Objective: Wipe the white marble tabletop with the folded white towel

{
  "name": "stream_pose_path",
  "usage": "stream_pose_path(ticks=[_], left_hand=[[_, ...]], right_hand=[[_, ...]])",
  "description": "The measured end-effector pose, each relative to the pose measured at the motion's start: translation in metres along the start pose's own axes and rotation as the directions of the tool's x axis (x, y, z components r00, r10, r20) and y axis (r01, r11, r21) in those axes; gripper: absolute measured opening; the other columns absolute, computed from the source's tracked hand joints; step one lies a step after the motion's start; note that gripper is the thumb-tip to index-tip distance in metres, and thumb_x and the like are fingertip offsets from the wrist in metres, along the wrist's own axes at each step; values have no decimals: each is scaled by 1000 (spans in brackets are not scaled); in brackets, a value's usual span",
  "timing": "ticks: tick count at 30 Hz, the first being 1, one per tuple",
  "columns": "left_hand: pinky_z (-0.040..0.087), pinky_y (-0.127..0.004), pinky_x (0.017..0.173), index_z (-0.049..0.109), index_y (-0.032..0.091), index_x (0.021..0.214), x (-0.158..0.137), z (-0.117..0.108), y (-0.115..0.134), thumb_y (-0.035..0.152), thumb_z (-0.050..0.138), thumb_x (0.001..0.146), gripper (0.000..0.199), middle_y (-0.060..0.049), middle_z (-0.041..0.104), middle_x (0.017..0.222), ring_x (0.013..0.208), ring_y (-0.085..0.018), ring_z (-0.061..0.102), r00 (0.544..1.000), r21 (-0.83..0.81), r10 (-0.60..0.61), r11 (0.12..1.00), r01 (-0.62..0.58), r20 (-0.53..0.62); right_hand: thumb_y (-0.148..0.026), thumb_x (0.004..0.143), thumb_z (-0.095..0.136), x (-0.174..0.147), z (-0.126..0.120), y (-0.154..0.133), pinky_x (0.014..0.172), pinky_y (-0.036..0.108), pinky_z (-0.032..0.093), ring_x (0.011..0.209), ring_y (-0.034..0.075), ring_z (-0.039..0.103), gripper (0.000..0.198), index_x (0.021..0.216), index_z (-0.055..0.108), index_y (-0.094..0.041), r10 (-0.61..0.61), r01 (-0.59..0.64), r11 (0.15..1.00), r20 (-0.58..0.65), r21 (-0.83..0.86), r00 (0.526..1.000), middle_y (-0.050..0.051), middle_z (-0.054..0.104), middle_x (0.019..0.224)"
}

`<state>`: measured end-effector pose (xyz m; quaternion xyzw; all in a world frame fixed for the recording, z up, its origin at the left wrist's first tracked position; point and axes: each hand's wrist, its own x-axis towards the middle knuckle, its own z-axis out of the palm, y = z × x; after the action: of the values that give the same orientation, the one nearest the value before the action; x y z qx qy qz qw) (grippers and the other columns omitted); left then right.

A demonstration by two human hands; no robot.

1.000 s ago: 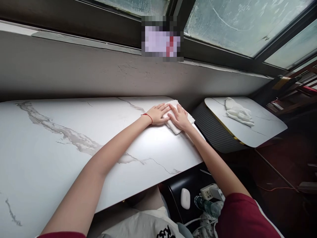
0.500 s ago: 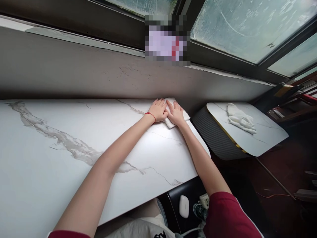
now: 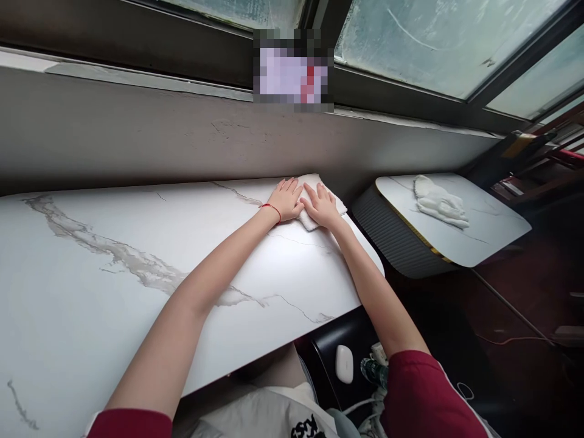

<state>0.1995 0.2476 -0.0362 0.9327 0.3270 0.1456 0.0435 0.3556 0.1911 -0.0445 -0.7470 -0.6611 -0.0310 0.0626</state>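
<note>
A folded white cloth [image 3: 310, 222] lies flat near the far right corner of the white marble-patterned table [image 3: 114, 328]. My right hand [image 3: 322, 205] rests flat on the cloth, fingers spread. Beside it, my left hand [image 3: 286, 199], a red string bracelet at its wrist, lies flat at the cloth's left edge, its fingers pointing away from me. The two thumbs nearly meet. Part of the cloth is hidden under the hands.
To the right stands a smaller marble-topped table [image 3: 493, 225] with a crumpled white cloth [image 3: 440, 204] on it. A wall [image 3: 173, 134] and windows run behind. Below the near edge, a black surface holds a white rounded case [image 3: 344, 364] and a bottle [image 3: 374, 371].
Both hands stay flat at the cloth, in nearly the same place on the table. The whole view has shifted slightly.
</note>
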Motion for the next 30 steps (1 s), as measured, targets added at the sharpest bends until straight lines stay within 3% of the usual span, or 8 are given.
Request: stream_pose_path(ticks=[7, 15, 23, 27, 30], left_hand=[[19, -48, 129, 45, 5, 152, -23, -6, 23, 32, 41, 98, 60, -21, 33, 166, 156, -31, 29, 996, 37, 80, 996, -82, 49], [28, -52, 123, 49, 5, 149, -46, 2, 70, 33, 45, 96, 61, -24, 41, 161, 152, -34, 37, 977, 87, 213, 973, -213, 15], [35, -54, 117, 52, 3, 146, -62, -5, 113, 37, 47, 96, 61, -25, 44, 158, 147, -38, 42, 939, 140, 339, 928, -344, 64], [41, -52, 113, 54, 6, 147, -72, -9, 141, 37, 51, 94, 62, -25, 47, 156, 144, -40, 46, 958, 172, 245, 948, -269, 149], [38, -55, 117, 53, 7, 149, -92, -6, 157, 35, 54, 91, 64, -24, 47, 157, 147, -40, 44, 976, 197, 148, 964, -178, 158]], right_hand=[[-47, 105, 28, -52, -3, -11, 118, 63, 30, 154, 40, 30, 65, 163, 30, -17, 68, -70, 996, -52, -50, 996, 24, 33, 165], [-46, 104, 27, -122, -2, 11, 119, 64, 31, 155, 37, 29, 62, 159, 38, -20, 150, -147, 988, -89, 44, 985, 21, 36, 163], [-43, 103, 20, -183, 5, -3, 120, 65, 28, 152, 36, 34, 62, 155, 46, -21, 344, -331, 939, -274, 93, 898, 19, 41, 160], [-42, 103, 18, -207, -1, -16, 120, 65, 29, 152, 38, 34, 64, 155, 45, -18, 341, -334, 940, -237, 69, 910, 22, 39, 160], [-40, 103, 19, -227, -8, -19, 119, 65, 31, 151, 37, 36, 63, 156, 45, -21, 282, -281, 959, -219, 34, 934, 20, 40, 160]])
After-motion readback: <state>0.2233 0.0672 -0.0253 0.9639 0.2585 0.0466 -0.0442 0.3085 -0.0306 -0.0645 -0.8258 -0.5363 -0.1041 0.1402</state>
